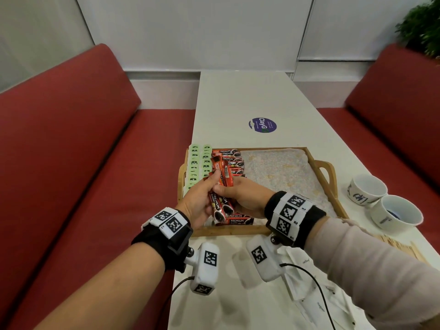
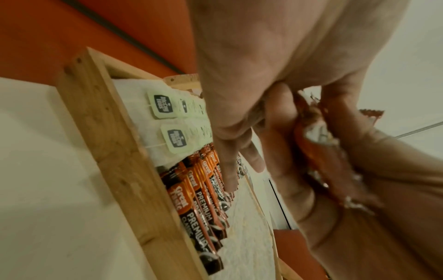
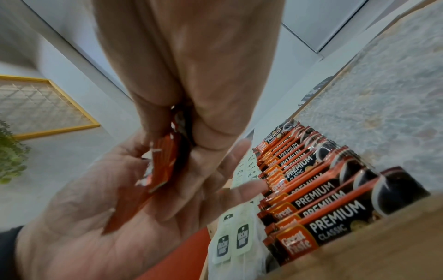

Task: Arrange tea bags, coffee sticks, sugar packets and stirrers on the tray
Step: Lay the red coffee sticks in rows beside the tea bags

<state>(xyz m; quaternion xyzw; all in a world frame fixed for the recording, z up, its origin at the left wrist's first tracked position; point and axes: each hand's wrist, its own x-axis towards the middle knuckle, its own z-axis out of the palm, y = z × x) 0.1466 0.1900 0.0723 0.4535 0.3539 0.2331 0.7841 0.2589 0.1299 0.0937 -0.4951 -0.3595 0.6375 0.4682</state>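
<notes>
Nearest on the white bench [image 1: 238, 103], white paper sugar packets [image 1: 307, 291] lie scattered under the right forearm, with pale wooden stirrers [image 1: 400, 245] just to their right at the bench edge. Beyond them stands the rectangular wooden tray [image 1: 228, 231], lined with a speckled grey cloth [image 1: 281, 167]. Above the tray's near left part the two hands meet: the left hand [image 1: 202, 201] grips a small bundle of red-and-black coffee sticks [image 1: 220, 206], and the right hand [image 1: 242, 196] pinches one stick of that bundle between thumb and fingers. Under the hands, a row of matching coffee sticks [image 3: 318, 200] lies side by side along the tray, and left of that row run two columns of white tea bags with pale green tags [image 1: 198, 163]. Right of the tray, two white ceramic cups [image 1: 383, 201] stand touching. Farther along the bench sits a round purple sticker [image 1: 262, 125].
</notes>
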